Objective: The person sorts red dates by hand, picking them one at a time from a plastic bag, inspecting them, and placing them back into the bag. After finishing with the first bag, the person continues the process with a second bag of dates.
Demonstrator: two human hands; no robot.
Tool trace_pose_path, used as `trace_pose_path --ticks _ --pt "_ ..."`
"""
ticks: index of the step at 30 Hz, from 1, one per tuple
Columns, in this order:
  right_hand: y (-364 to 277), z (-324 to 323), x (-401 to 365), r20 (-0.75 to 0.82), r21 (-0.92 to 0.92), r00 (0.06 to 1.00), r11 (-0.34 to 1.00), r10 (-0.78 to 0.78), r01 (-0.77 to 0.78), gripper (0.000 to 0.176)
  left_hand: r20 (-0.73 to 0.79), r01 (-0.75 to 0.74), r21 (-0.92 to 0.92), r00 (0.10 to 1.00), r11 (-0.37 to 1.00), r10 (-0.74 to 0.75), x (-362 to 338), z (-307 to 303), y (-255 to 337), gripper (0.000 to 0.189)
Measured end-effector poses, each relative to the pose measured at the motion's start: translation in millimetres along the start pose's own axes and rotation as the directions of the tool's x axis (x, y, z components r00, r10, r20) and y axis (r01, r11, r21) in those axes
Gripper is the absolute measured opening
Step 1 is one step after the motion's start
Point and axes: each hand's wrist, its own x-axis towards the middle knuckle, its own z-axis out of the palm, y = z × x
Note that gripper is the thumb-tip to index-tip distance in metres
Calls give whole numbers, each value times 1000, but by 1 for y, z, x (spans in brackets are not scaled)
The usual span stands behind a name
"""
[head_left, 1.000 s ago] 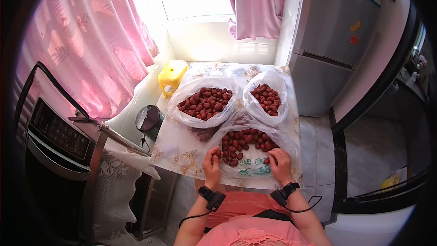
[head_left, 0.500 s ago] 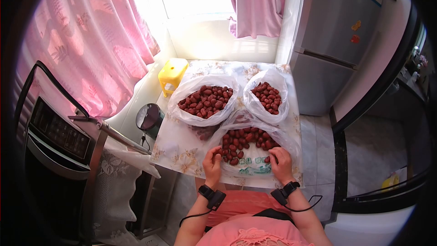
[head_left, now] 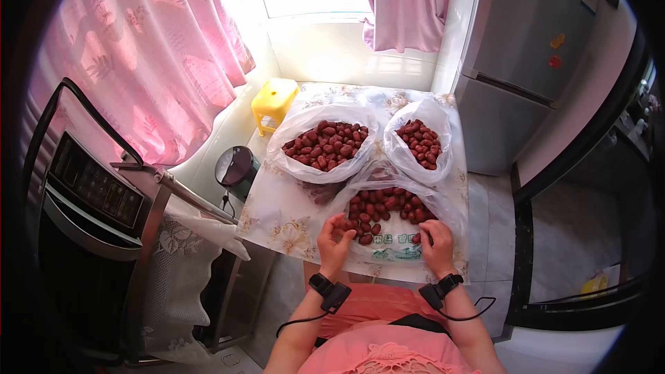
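Several red dates [head_left: 374,204] lie in an opened white plastic bag [head_left: 398,264] with green print, at the table's near edge. My left hand [head_left: 335,244] is at the bag's left side, fingers curled with the thumb against a red date beside the small pile. On the right, my right hand [head_left: 437,246] has its thumb and fingers bent around a single red date [head_left: 416,238] apart from the pile. The exact grip of both hands is partly hidden. Behind are a larger bag of dates [head_left: 327,147] and a smaller bag of dates [head_left: 419,144].
The table [head_left: 267,225] has a flowered cover. A yellow stool [head_left: 275,100] and a dark bin [head_left: 235,170] stand to its left. An oven-like appliance [head_left: 90,201] is at far left, a grey refrigerator [head_left: 512,97] at back right.
The whole view has shifted slightly, with the scene appearing further right. My hands stay at the near bag's two sides with only small finger movements; the dates look much the same.
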Motion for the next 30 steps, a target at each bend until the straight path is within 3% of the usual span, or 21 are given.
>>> trace_pose_path --ticks 3,30 --pt "-1 -1 1 1 4 1000 1000 -1 1 16 93 -107 128 991 986 95 2 -2 5 35" --pt "-2 -1 1 -2 -6 1000 1000 -4 4 15 89 -105 116 992 988 95 3 -2 6 34"
